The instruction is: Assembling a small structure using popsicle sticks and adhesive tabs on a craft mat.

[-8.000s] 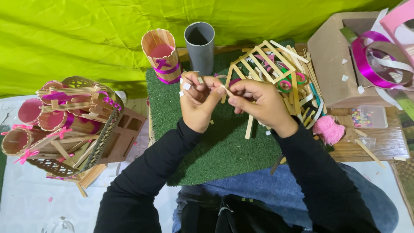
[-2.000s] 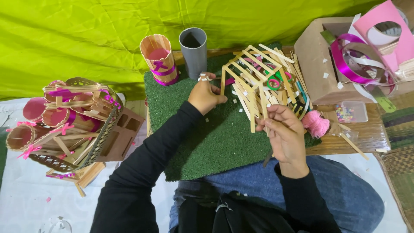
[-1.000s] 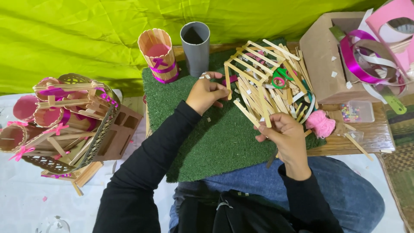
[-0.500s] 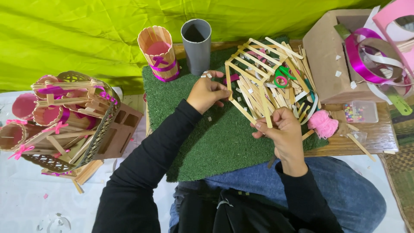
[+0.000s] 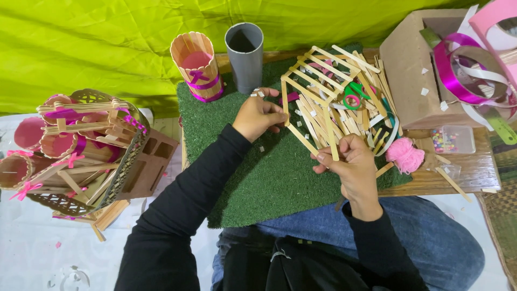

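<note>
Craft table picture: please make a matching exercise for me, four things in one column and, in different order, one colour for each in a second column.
Things:
1. tube standing at the back of the mat
2. yarn ball right of the right hand
3. mat under the stick frame
4. box holding ribbon

Colours:
A. green
B. brown
C. grey
D. pink

Pairs: 1-C, 2-D, 3-A, 4-B
</note>
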